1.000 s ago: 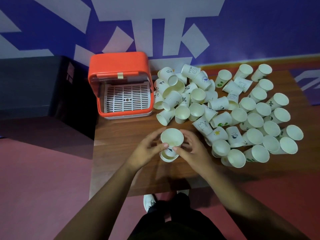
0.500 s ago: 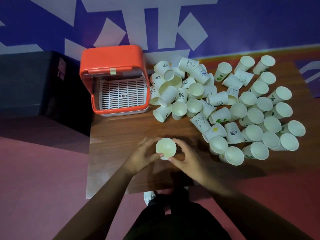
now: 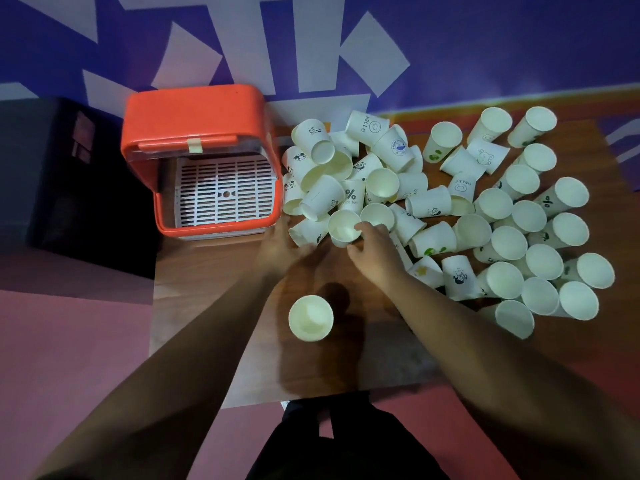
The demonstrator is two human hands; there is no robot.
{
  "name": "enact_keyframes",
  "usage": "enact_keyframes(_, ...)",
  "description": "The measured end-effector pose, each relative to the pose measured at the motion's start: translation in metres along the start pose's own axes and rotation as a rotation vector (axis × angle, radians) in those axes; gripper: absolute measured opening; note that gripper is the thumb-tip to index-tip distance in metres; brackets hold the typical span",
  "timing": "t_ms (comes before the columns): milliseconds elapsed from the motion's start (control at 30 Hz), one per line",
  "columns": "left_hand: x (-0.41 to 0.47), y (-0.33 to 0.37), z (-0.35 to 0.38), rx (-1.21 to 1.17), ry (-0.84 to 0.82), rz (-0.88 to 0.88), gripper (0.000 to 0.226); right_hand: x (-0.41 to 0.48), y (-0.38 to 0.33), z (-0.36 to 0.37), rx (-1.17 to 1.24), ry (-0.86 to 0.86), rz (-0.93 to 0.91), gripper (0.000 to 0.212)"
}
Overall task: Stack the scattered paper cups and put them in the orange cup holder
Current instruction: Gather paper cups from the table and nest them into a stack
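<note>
- Orange plastic cup holder (image 3: 194, 109): lid raised, white slatted tray (image 3: 223, 194) exposed with no cup visible in it. It stands at the far left of the brown wooden table (image 3: 207, 289).
- Short stack of white paper cups (image 3: 310, 317): upright and alone near the table's front edge, apart from both hands.
- Scattered white paper cups (image 3: 502, 244): a dense pile running from just beside the holder to the right, some upright and some lying on their sides.
- Right hand (image 3: 375, 252): fingers curled at the rim of an upright cup (image 3: 343, 228), thumb just below it. A closed hold cannot be confirmed.
- Left hand (image 3: 278, 245): blurred, beside a toppled cup (image 3: 306, 232). Finger posture cannot be told.
- Likely hazards:
  - Crowded neighbours may tip or roll when one cup is lifted out.
  - A forearm sweeping back may knock over the unattended stack.
  - Thin paper walls may crease under a hard pinch and then jam when nested.
</note>
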State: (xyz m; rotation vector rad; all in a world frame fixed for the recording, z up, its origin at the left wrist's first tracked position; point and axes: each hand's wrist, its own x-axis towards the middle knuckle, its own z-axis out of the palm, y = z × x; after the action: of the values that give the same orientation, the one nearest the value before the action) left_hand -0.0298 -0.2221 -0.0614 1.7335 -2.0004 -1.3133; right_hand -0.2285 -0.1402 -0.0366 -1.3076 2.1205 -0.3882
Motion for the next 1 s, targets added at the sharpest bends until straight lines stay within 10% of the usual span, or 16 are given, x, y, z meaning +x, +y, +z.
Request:
enact_keyframes(433,0.026,0.001,0.029,0.122,0.042,-0.063,0.071,0.021,0.020,0.016,-0.262,0.072,-0.105,0.016)
enact_keyframes(1000,-0.102,0.002,-0.053,-0.493,0.077,0.017,0.051,-0.087,0.017,-0.025,0.556,0.251,0.081,0.010)
